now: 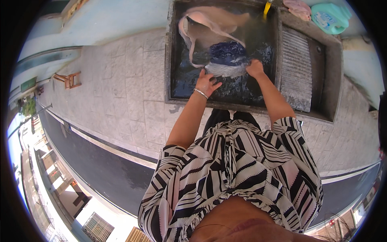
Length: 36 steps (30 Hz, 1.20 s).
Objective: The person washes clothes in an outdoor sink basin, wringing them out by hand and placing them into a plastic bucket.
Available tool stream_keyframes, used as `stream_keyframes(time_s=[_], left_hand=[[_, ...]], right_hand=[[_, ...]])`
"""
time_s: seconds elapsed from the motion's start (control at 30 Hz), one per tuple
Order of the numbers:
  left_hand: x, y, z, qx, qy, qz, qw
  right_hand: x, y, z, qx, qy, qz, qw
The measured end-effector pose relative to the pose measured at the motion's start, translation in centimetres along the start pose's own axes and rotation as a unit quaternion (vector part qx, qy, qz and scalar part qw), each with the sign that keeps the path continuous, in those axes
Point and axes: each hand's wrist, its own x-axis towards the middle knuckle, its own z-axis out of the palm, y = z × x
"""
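A concrete wash basin point(168, 75) full of water lies before me. In it float a pale pink cloth point(205, 18), partly under water, and a dark blue cloth point(228, 53) with a whitish cloth part point(226, 70) along its near side. My left hand point(207, 83), with a silver bangle at the wrist, has its fingers spread at the near left corner of the whitish part; its fingertips are close to the fabric. At the right end of the same cloth, my right hand point(255, 68) is closed on the edge of the fabric at the water's surface.
Right of the basin is a ribbed washboard slab point(296, 69) in a stone trough. Beyond it lie a crumpled pink cloth point(297, 8) and a turquoise detergent jug point(329, 18). A yellow tap hose point(267, 9) hangs over the basin's far right corner. A wooden stool point(69, 80) stands far left on the paving.
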Motion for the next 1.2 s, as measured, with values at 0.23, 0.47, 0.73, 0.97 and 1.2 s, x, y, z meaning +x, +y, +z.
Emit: stream_keyframes(time_s=[0.23,0.47,0.73,0.97,1.2], left_hand=[[1.3,-1.2,0.1,-0.159,-0.069,-0.175,0.969],[1.0,0.4,6.4,-0.115,-0.216,-0.041,0.969],[2.3,1.1,4.3,-0.078,-0.157,-0.106,0.979],[-1.7,0.1,5.9,-0.262,-0.303,-0.067,0.914],[-4.2,-2.2,7.7,-0.345,-0.303,-0.057,0.886]], right_hand=[[-5.0,-3.1,-8.4,0.408,-0.004,-0.137,0.902],[-13.4,-9.8,-13.9,0.407,-0.028,-0.381,0.83],[-14.5,-10.0,-13.4,0.469,-0.054,-0.394,0.789],[-7.6,-5.1,-7.2,0.754,0.021,-0.068,0.653],[-7.4,-8.0,-3.5,0.879,-0.217,-0.057,0.42]])
